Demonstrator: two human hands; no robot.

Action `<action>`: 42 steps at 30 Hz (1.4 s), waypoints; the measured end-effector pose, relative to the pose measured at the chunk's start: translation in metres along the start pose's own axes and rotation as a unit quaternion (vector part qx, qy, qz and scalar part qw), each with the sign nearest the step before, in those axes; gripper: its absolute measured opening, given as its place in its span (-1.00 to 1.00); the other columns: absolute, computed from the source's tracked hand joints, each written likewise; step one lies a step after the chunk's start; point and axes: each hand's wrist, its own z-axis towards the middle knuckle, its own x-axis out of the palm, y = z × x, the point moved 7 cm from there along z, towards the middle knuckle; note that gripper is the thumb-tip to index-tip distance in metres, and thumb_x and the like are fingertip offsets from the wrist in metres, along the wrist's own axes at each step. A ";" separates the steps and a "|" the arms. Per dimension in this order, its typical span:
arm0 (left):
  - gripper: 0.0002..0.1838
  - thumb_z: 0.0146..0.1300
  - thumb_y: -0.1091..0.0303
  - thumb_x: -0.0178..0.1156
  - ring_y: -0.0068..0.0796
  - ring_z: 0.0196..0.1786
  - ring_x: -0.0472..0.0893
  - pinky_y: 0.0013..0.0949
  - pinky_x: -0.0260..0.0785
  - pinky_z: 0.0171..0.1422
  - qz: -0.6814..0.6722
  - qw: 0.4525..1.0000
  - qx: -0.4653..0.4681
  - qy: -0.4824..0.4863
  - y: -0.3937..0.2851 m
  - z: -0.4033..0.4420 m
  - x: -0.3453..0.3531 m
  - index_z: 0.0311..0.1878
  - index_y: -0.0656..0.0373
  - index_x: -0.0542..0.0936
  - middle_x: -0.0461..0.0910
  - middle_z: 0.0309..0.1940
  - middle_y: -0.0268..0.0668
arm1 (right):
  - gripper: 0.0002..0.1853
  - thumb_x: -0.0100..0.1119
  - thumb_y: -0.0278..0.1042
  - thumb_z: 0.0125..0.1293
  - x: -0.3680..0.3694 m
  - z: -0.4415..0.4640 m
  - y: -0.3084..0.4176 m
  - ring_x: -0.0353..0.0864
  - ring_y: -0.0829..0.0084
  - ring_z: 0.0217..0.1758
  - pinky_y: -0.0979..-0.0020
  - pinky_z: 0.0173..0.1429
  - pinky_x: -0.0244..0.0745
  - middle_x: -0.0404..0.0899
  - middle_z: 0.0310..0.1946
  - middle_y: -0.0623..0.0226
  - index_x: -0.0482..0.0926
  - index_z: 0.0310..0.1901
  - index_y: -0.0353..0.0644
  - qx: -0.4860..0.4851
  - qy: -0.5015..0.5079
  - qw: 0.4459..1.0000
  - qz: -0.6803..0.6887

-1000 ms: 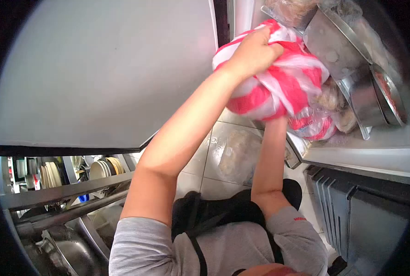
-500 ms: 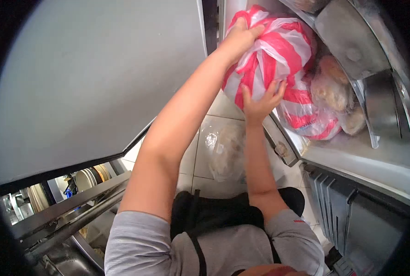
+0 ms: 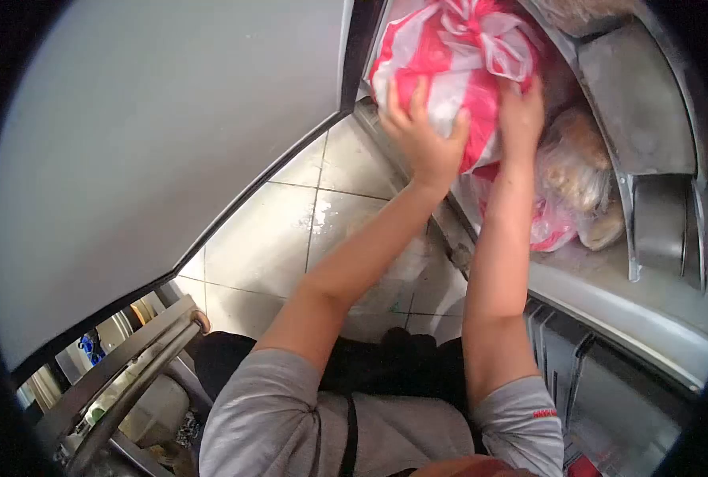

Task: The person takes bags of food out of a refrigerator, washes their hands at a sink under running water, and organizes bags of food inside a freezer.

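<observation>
A full red-and-white striped plastic bag, knotted at the top, sits inside the open cabinet at the upper middle. My left hand lies against its near side with the fingers spread. My right hand is at the bag's right side below the knot, its fingertips partly hidden by the plastic, so its grip is unclear. Under the bag, part of another striped bag shows. Beside it are clear bags of pale food. Metal containers stand on the right.
A large grey door stands open on the left. Below it is a metal rack holding dishes. Tiled floor shows between door and cabinet, with a clear bag partly behind my left forearm. A dark grey ribbed unit is at lower right.
The striped bag has moved up and deeper into the cabinet, and its knot now shows on top. My left hand has shifted down to its near side; my right hand has moved up and right.
</observation>
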 end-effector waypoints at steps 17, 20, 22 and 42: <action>-0.47 -0.05 0.05 0.16 0.36 0.22 -0.08 0.29 -0.16 0.20 0.088 0.992 0.027 -0.085 -0.045 0.020 0.065 -0.11 0.26 0.38 0.10 0.16 0.10 | -0.47 -0.12 -0.15 0.20 -0.021 0.030 -0.012 0.22 -0.12 0.13 0.13 0.24 0.06 0.28 0.04 -0.21 0.26 0.08 -0.41 -0.193 -0.234 0.947 -0.106; -0.42 -0.05 0.02 0.17 0.36 0.22 -0.07 0.26 -0.11 0.20 0.108 0.994 0.011 -0.033 -0.030 0.020 0.053 -0.04 0.25 0.38 0.06 0.20 0.10 | -0.46 -0.03 -0.21 0.15 -0.028 -0.012 0.011 0.17 -0.10 0.18 0.07 0.27 0.00 0.25 0.08 -0.18 0.26 0.10 -0.41 -0.176 -0.219 0.956 -0.086; -0.39 -0.03 0.02 0.17 0.35 0.22 -0.05 0.22 -0.08 0.23 0.134 0.991 -0.025 0.010 -0.018 0.010 0.051 0.01 0.25 0.35 0.04 0.21 0.10 | -0.47 0.01 -0.22 0.13 -0.025 -0.051 0.042 0.12 -0.07 0.22 0.04 0.29 -0.03 0.22 0.12 -0.10 0.27 0.12 -0.31 -0.255 -0.204 0.944 -0.054; -0.45 0.07 -0.02 0.06 -0.05 -0.06 0.51 -0.21 0.32 0.05 0.306 0.600 -0.146 0.724 0.196 -0.140 -0.169 -0.13 0.37 0.53 0.52 -0.15 0.07 | -0.70 0.22 -0.20 -0.02 -0.021 -0.038 0.052 0.22 0.14 0.19 0.16 0.22 0.11 0.41 0.05 0.43 0.58 -0.22 -0.10 -0.386 -0.027 0.921 -0.049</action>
